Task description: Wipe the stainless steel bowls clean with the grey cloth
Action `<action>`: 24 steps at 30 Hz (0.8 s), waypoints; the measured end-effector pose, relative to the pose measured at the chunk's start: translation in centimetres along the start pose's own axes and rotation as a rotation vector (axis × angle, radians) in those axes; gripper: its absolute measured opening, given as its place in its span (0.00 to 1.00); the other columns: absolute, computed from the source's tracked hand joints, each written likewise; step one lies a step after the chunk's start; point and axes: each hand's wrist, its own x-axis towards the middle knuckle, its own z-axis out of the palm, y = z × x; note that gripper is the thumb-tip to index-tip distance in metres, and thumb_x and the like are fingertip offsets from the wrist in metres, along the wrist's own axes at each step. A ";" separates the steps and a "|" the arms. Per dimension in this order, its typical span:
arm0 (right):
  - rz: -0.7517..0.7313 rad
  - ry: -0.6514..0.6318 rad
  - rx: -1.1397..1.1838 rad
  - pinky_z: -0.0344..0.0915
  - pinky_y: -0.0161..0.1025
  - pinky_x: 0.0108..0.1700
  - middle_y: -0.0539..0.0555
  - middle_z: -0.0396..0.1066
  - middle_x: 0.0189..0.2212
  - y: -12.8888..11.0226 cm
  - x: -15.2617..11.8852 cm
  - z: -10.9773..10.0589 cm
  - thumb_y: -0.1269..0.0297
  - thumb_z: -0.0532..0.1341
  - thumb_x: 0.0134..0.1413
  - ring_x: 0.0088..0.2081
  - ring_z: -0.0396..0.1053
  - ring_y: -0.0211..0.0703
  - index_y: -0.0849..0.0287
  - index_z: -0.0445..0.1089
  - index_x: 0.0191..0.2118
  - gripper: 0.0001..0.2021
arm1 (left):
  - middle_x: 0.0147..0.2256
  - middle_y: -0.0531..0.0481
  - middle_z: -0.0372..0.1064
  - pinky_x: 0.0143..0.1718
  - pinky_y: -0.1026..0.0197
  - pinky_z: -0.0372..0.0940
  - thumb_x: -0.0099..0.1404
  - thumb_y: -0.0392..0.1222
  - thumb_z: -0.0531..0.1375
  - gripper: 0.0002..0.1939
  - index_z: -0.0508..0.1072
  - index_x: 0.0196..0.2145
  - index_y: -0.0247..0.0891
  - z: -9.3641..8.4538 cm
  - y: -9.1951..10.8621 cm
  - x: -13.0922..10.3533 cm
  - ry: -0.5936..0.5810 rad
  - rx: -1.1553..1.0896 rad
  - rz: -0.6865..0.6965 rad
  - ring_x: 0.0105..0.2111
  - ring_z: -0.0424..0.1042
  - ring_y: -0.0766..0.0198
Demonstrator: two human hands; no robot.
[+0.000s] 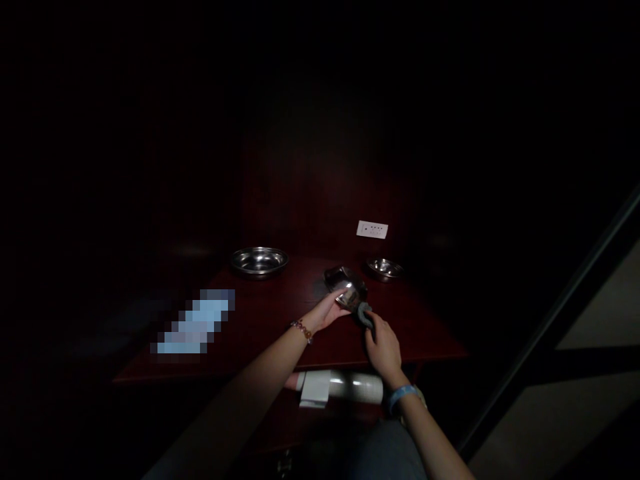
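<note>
No legible text, label, brand or number anywhere. Small white plate [372,229] on dark wall behind surface [280,320] shows row of tiny dark marks, too small to read. Pale patch [194,322] on surface is pixelated, nothing readable.

You see shiny silver bowls [259,260] on a dark red table [280,320], a grey cloth [365,315], a white roll [345,387] and a blue wristband [401,395].
</note>
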 end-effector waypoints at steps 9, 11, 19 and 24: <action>0.000 0.018 -0.020 0.62 0.46 0.56 0.59 0.71 0.50 0.0 0.0 -0.1 0.73 0.50 0.55 0.51 0.67 0.48 0.60 0.65 0.56 0.22 | 0.51 0.33 0.71 0.53 0.44 0.62 0.66 0.66 0.44 0.37 0.64 0.57 0.32 -0.7 0.3 0.3 -0.001 -0.112 -0.091 0.53 0.69 0.48; 0.001 0.018 -0.013 0.62 0.45 0.56 0.59 0.71 0.49 -0.1 0.0 -0.3 0.73 0.50 0.56 0.51 0.67 0.47 0.59 0.65 0.56 0.22 | 0.51 0.33 0.70 0.54 0.44 0.62 0.67 0.65 0.44 0.36 0.63 0.58 0.32 -0.9 0.1 0.5 -0.037 -0.103 -0.098 0.53 0.69 0.48; -0.085 -0.033 0.085 0.61 0.44 0.57 0.53 0.71 0.50 -1.2 -0.1 -1.2 0.72 0.50 0.57 0.52 0.66 0.45 0.53 0.66 0.55 0.21 | 0.51 0.32 0.71 0.55 0.46 0.61 0.66 0.65 0.46 0.37 0.64 0.58 0.30 -0.8 0.2 0.6 -0.025 -0.103 -0.119 0.52 0.70 0.50; -0.218 -0.113 0.163 0.58 0.45 0.60 0.51 0.68 0.54 -1.9 -0.2 -1.7 0.72 0.50 0.58 0.55 0.64 0.44 0.51 0.64 0.58 0.24 | 0.47 0.35 0.73 0.53 0.53 0.64 0.66 0.65 0.46 0.36 0.69 0.53 0.30 0.1 0.3 0.4 -0.019 -0.130 -0.095 0.48 0.73 0.54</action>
